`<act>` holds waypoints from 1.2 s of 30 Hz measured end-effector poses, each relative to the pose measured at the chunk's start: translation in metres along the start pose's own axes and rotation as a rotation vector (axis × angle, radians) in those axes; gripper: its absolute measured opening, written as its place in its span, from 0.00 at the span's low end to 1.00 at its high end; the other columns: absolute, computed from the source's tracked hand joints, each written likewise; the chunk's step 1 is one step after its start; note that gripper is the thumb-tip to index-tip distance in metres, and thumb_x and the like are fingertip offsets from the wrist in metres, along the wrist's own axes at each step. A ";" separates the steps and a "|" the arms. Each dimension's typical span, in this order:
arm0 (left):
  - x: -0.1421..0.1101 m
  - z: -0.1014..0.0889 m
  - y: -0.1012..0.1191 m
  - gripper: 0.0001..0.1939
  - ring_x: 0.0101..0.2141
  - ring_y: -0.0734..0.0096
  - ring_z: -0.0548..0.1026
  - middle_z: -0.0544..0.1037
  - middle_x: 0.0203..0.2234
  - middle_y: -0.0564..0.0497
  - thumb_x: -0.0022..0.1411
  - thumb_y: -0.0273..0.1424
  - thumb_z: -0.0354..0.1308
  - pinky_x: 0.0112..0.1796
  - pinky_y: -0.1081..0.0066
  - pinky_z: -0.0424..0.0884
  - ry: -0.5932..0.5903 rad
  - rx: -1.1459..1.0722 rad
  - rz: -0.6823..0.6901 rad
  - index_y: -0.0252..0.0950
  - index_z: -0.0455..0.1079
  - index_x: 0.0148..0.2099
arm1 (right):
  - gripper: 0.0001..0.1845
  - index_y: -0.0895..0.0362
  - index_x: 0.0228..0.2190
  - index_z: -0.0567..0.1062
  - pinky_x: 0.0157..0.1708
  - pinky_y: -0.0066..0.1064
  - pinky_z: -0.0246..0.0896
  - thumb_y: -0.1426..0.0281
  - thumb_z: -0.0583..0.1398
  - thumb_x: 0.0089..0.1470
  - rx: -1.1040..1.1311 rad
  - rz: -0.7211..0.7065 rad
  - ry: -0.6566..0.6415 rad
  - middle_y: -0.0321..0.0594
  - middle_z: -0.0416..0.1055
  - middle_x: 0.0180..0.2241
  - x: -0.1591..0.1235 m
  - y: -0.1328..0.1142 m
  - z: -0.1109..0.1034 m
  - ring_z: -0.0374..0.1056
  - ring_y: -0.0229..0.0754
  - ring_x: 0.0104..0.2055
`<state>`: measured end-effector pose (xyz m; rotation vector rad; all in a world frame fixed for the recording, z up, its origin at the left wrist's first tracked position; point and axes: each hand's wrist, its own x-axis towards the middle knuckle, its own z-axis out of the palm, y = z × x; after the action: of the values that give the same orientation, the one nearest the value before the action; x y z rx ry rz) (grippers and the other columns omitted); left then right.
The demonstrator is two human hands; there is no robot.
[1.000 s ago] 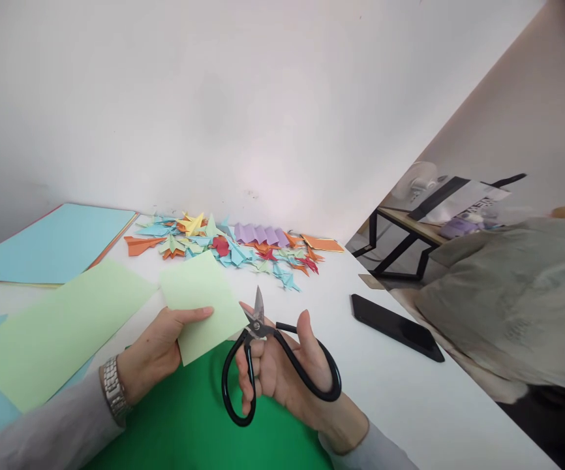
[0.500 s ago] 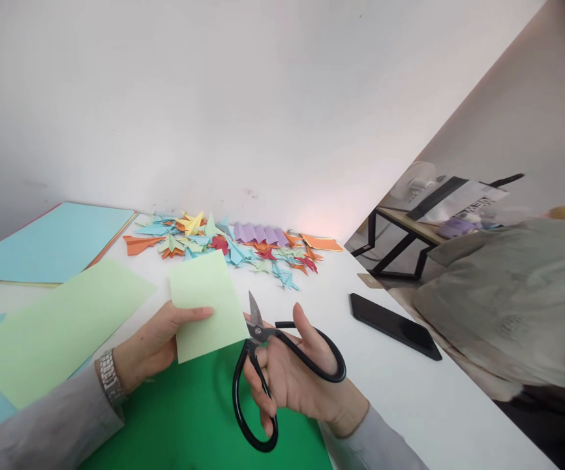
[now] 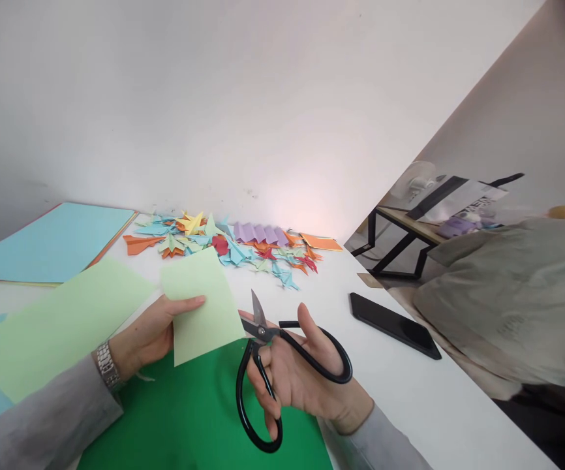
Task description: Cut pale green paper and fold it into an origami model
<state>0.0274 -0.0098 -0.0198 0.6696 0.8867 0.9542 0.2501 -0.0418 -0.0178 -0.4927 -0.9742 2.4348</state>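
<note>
Between thumb and fingers, my left hand holds a light green paper square up over a green mat; the fingers behind the paper are hidden. My right hand grips black-handled scissors, with fingers through one loop and the thumb at the other. The scissor blades are spread apart, close to the paper's right corner. I cannot tell whether a blade touches the paper. A bigger light green sheet lies to the left of my left hand, on top of blue paper.
Folded paper pieces in several colours lie along the wall, with a purple pleated strip among them. Blue sheets are stacked at the back left. A black phone rests on the white table's right side. Beyond it is a person's grey clothing.
The scissors and my right hand have shifted slightly right and down, and the blades have spread wider. The paper square went right, then back left with my left hand.
</note>
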 end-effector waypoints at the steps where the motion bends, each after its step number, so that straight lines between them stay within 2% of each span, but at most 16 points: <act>1: 0.000 -0.001 0.000 0.20 0.42 0.49 0.77 0.78 0.43 0.40 0.52 0.26 0.64 0.39 0.60 0.76 -0.007 -0.003 0.001 0.33 0.72 0.49 | 0.46 0.52 0.60 0.49 0.26 0.33 0.57 0.37 0.34 0.49 0.000 -0.002 0.005 0.39 0.70 0.27 0.000 0.000 0.000 0.66 0.42 0.24; 10: -0.003 0.001 -0.004 0.22 0.41 0.50 0.77 0.78 0.43 0.39 0.50 0.27 0.65 0.38 0.61 0.75 -0.060 -0.007 -0.044 0.34 0.71 0.50 | 0.44 0.50 0.58 0.51 0.25 0.34 0.58 0.37 0.34 0.49 -0.006 0.020 0.017 0.39 0.70 0.27 0.002 0.001 0.000 0.66 0.42 0.24; 15: -0.003 0.005 -0.005 0.24 0.40 0.52 0.78 0.79 0.42 0.42 0.51 0.27 0.65 0.37 0.62 0.75 0.010 0.025 0.000 0.36 0.70 0.52 | 0.44 0.52 0.58 0.52 0.25 0.34 0.59 0.37 0.34 0.49 0.011 -0.041 0.045 0.40 0.70 0.28 0.005 0.003 0.000 0.67 0.42 0.25; 20: -0.003 0.009 -0.008 0.23 0.40 0.52 0.78 0.79 0.42 0.43 0.50 0.27 0.66 0.35 0.64 0.76 0.097 0.004 0.015 0.36 0.71 0.50 | 0.43 0.52 0.56 0.55 0.27 0.41 0.63 0.38 0.35 0.51 0.047 -0.110 0.059 0.42 0.70 0.28 0.009 0.006 0.000 0.66 0.43 0.24; 30: -0.004 0.013 -0.009 0.19 0.36 0.52 0.79 0.81 0.37 0.43 0.50 0.25 0.65 0.32 0.63 0.77 0.156 -0.041 -0.037 0.33 0.73 0.47 | 0.44 0.53 0.57 0.55 0.27 0.40 0.63 0.39 0.34 0.51 0.060 -0.139 0.068 0.43 0.71 0.28 0.009 0.008 0.000 0.67 0.44 0.25; 36: -0.005 0.014 -0.009 0.18 0.37 0.55 0.79 0.80 0.39 0.43 0.51 0.24 0.64 0.34 0.65 0.77 0.157 -0.051 -0.014 0.33 0.73 0.46 | 0.44 0.52 0.57 0.55 0.26 0.40 0.63 0.38 0.35 0.50 0.064 -0.158 0.072 0.43 0.70 0.29 0.009 0.009 -0.001 0.67 0.44 0.25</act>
<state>0.0422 -0.0192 -0.0184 0.5495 1.0006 1.0243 0.2405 -0.0419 -0.0262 -0.4604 -0.8683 2.2837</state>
